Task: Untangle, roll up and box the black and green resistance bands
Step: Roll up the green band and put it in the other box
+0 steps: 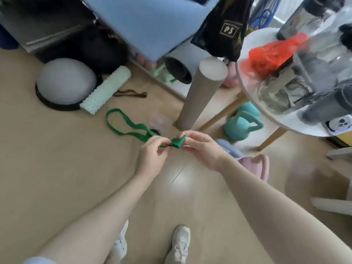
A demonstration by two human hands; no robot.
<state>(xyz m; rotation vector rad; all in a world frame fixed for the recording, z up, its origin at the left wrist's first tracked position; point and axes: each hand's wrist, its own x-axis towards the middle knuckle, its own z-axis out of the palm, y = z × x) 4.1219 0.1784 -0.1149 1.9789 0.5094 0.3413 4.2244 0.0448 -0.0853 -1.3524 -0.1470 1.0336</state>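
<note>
- Head view: my right hand [198,147] pinches the started roll at one end of the green band [133,131], just below the foot of the cardboard tube [200,96].
- My left hand [152,155] pinches the strap right beside the roll.
- The band's free length trails up and left from the left hand, away from the tube, so I'd judge rolling proceeds leftward.
- A dark strap [131,93] lies on the floor left of the tube, possibly the black band.

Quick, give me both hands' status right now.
Left hand: pinches the green resistance band near its rolled end.
Right hand: pinches the band's rolled end at the fingertips.
</note>
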